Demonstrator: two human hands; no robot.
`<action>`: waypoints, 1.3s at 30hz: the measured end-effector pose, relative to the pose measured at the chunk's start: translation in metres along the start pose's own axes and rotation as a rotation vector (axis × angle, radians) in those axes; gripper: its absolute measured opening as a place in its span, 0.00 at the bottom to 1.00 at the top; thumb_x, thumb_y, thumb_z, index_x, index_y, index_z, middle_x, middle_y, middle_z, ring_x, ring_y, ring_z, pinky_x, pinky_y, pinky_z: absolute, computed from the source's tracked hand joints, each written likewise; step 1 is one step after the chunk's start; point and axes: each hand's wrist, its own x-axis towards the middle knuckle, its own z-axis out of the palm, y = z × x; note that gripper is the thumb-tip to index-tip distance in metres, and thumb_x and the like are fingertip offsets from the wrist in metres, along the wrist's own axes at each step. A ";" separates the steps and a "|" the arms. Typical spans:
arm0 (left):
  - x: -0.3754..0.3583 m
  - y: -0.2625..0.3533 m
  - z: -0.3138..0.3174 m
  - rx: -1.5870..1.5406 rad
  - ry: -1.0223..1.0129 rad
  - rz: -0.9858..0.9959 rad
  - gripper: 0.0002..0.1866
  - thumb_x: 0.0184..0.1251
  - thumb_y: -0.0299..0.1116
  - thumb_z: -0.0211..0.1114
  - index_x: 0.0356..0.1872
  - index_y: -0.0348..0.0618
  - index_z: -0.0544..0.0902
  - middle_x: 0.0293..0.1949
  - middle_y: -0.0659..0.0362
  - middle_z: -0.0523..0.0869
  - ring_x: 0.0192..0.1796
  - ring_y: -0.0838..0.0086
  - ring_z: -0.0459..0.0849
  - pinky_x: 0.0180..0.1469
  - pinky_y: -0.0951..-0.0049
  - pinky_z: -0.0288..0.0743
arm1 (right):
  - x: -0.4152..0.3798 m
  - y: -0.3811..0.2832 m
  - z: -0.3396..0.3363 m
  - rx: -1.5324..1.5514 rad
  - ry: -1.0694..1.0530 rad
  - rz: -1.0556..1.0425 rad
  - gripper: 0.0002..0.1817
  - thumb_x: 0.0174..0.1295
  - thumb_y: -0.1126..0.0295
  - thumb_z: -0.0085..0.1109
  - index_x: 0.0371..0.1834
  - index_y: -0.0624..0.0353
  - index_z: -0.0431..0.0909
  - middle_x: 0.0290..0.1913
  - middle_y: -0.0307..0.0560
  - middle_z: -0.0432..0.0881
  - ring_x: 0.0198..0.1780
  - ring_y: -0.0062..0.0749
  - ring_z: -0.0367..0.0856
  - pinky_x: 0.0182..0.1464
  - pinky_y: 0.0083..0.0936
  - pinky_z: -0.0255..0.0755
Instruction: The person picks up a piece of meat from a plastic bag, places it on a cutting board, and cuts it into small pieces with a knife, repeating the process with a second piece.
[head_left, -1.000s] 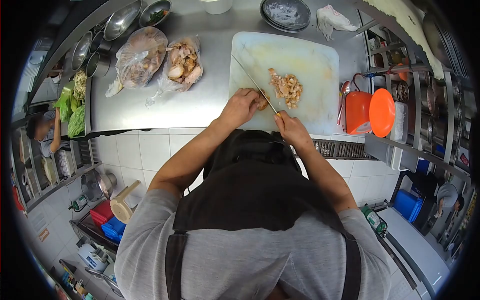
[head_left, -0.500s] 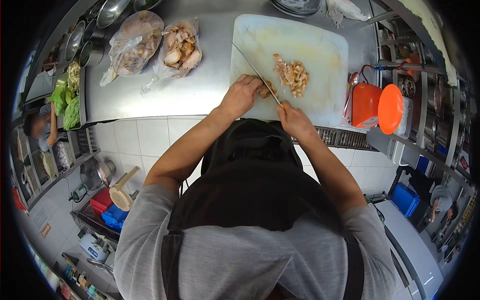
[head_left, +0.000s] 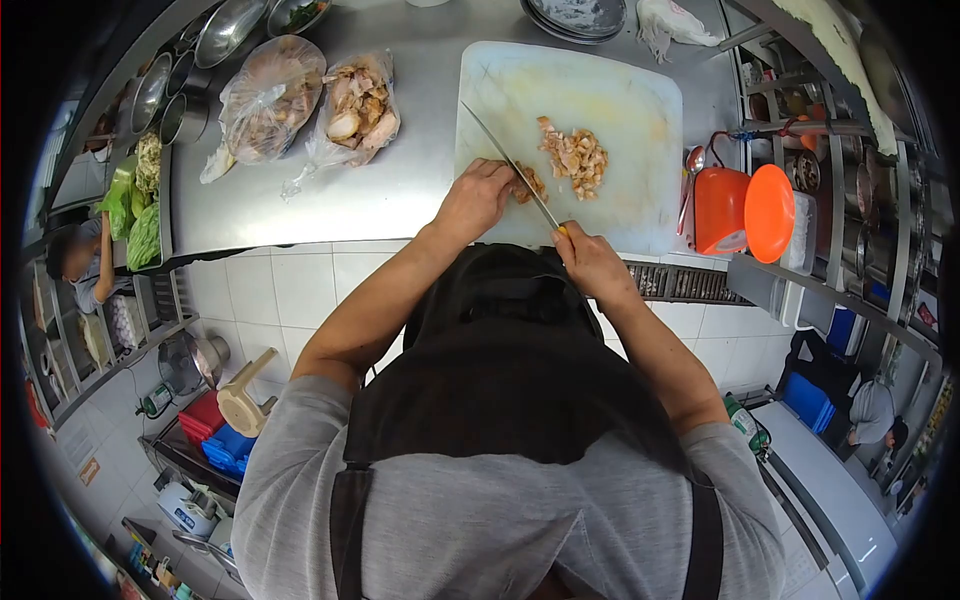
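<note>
Small brown piece of cooked meat [head_left: 531, 183] is lying on the lower left of a white rectangular plastic cutting board [head_left: 610, 88]. Left hand [head_left: 475, 198]: fingers curling closely together, tips holding the meat's left side. Right hand [head_left: 592, 257]: closing around the yellow handle of a long steel-bladed knife [head_left: 490, 137], whose blade is slanting up and leftward, passing close by the left fingertips and along the meat.

Both bare arms are reaching forward, elbows bending outward; left wrist is angling inward, right hand is sitting at the board's near edge.

Loose pile of diced brown-and-pale meat [head_left: 575, 160] is resting right of the blade, apart from the piece. Board is lying on a grey stainless-steel desk [head_left: 235, 222]. Left of it, two clear plastic bags of meat [head_left: 358, 112] are sitting side by side; right, a bright orange plastic container [head_left: 720, 210] is standing near a metal spoon [head_left: 695, 158].
</note>
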 end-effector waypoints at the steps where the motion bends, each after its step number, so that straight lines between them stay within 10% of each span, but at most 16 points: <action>1: 0.000 0.000 0.001 -0.003 -0.002 -0.005 0.07 0.60 0.23 0.66 0.39 0.38 0.81 0.38 0.51 0.85 0.46 0.53 0.82 0.50 0.59 0.77 | 0.000 -0.001 -0.001 -0.014 -0.009 0.020 0.16 0.76 0.58 0.46 0.46 0.62 0.72 0.30 0.69 0.82 0.37 0.71 0.79 0.41 0.58 0.71; 39: 0.002 -0.005 -0.007 0.047 -0.094 0.007 0.09 0.55 0.18 0.65 0.38 0.36 0.80 0.42 0.48 0.84 0.47 0.52 0.82 0.51 0.58 0.77 | 0.013 0.012 0.016 0.049 0.129 -0.164 0.17 0.74 0.56 0.50 0.46 0.60 0.73 0.26 0.65 0.82 0.33 0.68 0.81 0.37 0.56 0.72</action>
